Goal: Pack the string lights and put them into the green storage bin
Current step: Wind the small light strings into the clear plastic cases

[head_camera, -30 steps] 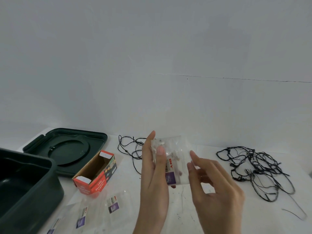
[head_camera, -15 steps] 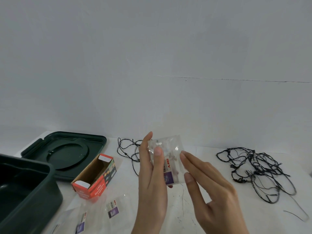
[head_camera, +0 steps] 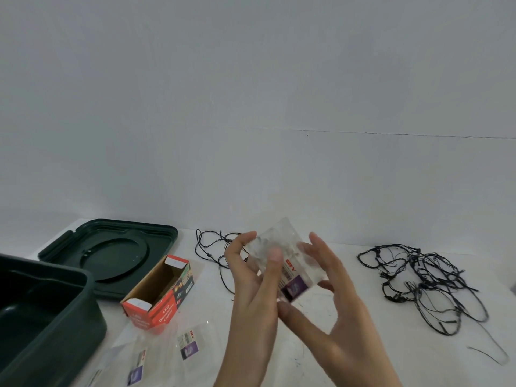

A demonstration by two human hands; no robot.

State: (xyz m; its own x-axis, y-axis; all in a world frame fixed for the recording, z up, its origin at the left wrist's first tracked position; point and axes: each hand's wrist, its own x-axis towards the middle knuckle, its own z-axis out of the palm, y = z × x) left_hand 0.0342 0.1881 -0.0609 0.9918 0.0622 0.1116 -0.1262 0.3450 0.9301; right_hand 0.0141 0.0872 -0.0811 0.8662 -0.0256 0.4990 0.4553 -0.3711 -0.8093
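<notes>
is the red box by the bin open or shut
Open: the red box has its flaps folded back and its brown inside shows.

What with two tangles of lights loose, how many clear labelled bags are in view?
3. One bag is held between left hand and right hand; a second bag and third bag lie flat on the table before the orange box. Another may be cut off below.

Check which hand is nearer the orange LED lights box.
Left. The left hand is just right of the orange box; the right hand is farther right, beyond the clear packet.
</notes>
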